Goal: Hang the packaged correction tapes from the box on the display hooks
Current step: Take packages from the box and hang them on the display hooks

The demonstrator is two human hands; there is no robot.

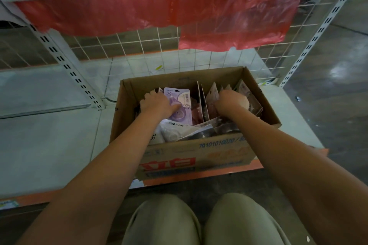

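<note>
Both hands reach into the cardboard box (199,151) at the shelf's front edge: the left hand (157,103) rests its grip on a purple correction-tape pack (182,97), while the right hand (231,99) closes on upright pink packs (213,93). The packs look light and stiff-carded with slippery blisters, so they are best pinched at the card's top.

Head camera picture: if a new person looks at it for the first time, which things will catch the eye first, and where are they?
First, the open cardboard box on the low shelf at centre, with both hands reaching into it. The left hand rests on a purple correction tape pack, and the right hand is among upright pinkish packs. Above, red plastic sheeting hangs over the wire grid panel.
</note>
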